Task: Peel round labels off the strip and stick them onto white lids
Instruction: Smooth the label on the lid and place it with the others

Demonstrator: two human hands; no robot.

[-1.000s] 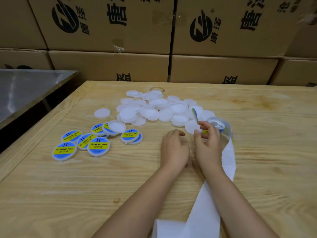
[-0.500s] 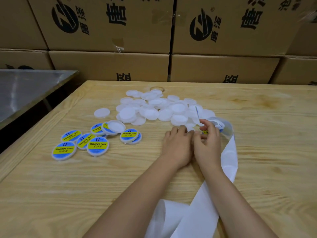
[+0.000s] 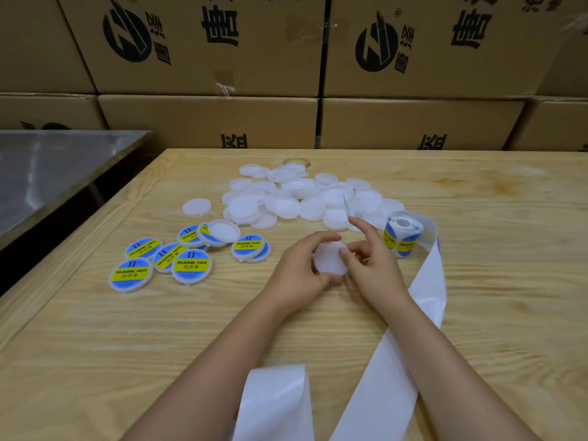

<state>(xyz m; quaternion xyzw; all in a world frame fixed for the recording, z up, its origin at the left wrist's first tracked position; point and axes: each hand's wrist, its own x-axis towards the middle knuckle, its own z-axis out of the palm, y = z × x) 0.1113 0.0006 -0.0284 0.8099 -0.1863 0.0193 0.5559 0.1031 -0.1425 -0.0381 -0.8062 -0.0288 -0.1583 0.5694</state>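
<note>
Where the two hands meet, just left of the label roll (image 3: 402,235), one white lid (image 3: 329,262) is held plain face up.

- Left hand (image 3: 297,275): fingers and thumb curled round the lid's left rim, gripping it.
- Right hand (image 3: 374,265): between lid and roll. The thumb tip touches the lid's right rim and the index finger is straight and raised. The other fingers are folded under, and I cannot tell whether they grip anything.
- Round label (image 3: 346,203): a thin sliver seen edge-on at the raised fingertip, its print unreadable.
- Backing strip (image 3: 426,291): white, running from the roll's right side under the right forearm. It is cut off at the bottom edge, and a second loop (image 3: 276,405) is also cut off there.
- Pile of bare lids (image 3: 296,198): behind and left of the roll, overlapping, count uncertain.
- Labelled lids (image 3: 191,265): blue and yellow, well left of the roll. One bare lid (image 3: 223,230) lies on top of them.
- Cardboard boxes (image 3: 206,119): stacked far behind the roll, printing cropped.
- Wooden table (image 3: 95,345): under everything.
</note>
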